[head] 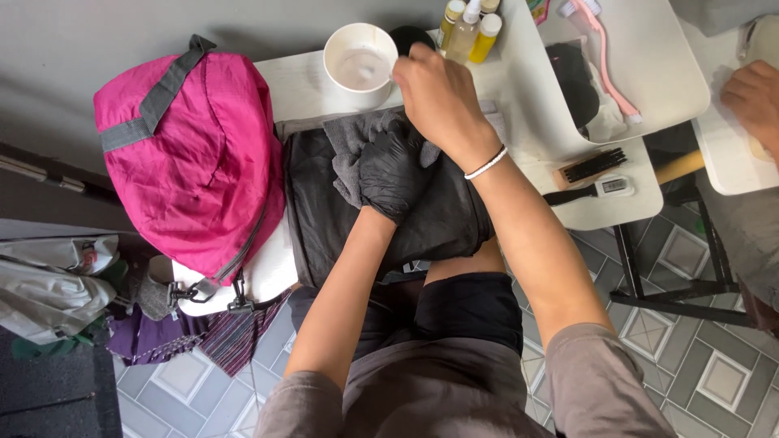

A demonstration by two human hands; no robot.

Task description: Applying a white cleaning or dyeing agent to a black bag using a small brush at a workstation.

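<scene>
We have our left hand, in a black glove, pressed down on a dark bag that lies across the near edge of the white bench, its fingers spread over a grey cloth bunched on top of the bag. Our bare right hand reaches to the far side, its fingers curled at the rim of a white cup that holds what looks like a pale liquid; we cannot tell whether they grip the rim or only touch it. The cup stands just beyond the bag, and close to its right are small yellow bottles. In our judgement the chief risk is the cup: a nudge from the knuckles or a careless lift could tip it, and the liquid would run straight onto the bag and cloth. The wrist could also knock the bottles over. The pink bag at the left overhangs the bench, and dragging the dark bag could push it off. Another person's hand works at the far right, well apart.
</scene>
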